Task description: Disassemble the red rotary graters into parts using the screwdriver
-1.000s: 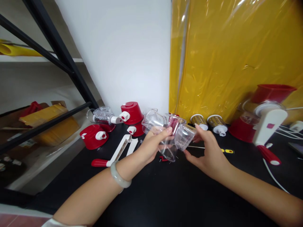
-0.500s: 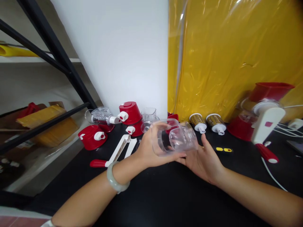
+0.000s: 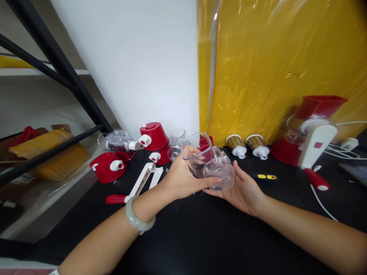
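Both of my hands hold a clear plastic housing [image 3: 210,162] just above the black table [image 3: 200,240]. My left hand [image 3: 180,177], with a pale green bangle at the wrist, wraps round its left side, thumb under it. From the right, my right hand [image 3: 243,187] cups it with the palm turned up. The housing's square chute points up and to the left.
Red bases [image 3: 107,168], a white crank with red grip [image 3: 134,187], a clear drum part [image 3: 116,139] and a clear chute [image 3: 176,139] lie at left. Two metal grater drums [image 3: 246,145] stand by yellow sheeting. An assembled red and white grater [image 3: 311,137] and cables are at right.
Two clear pieces held apart a second ago are now together as one housing, and both hands have turned it so the chute points upward.
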A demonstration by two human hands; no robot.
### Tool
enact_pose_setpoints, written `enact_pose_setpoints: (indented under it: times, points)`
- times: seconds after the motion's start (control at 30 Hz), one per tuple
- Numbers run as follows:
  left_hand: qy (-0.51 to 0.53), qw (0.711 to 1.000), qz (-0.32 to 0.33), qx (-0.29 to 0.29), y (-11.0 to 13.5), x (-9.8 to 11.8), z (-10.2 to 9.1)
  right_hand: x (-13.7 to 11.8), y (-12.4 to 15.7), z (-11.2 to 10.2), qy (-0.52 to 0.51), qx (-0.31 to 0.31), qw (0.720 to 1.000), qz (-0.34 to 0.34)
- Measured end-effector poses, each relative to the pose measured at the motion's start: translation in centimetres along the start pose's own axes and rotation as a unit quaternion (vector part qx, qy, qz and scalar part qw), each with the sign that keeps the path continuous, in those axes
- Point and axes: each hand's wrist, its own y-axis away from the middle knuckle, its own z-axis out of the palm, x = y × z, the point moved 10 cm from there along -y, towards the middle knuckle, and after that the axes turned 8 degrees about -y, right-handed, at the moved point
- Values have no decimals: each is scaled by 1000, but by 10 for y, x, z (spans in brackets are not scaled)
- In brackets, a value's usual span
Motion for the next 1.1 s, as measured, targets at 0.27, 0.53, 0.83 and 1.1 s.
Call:
enact_pose_setpoints:
  times: [0.27,0.53,0.83,1.1]
  points:
    - [24,1000,2,-16,0,0,1,4,-1,-1,-8,-20,1000,4]
    - [117,993,-10,-23,-2,-2,1,4,3,2,18,-11,1000,5]
    - [101,995,-14,-9,-2,-3,-5,0,5,7,61,-13,998,0]
    - [173,982,-75,-3,-5,-13,-4,-7,5,7,53,-14,998,-21]
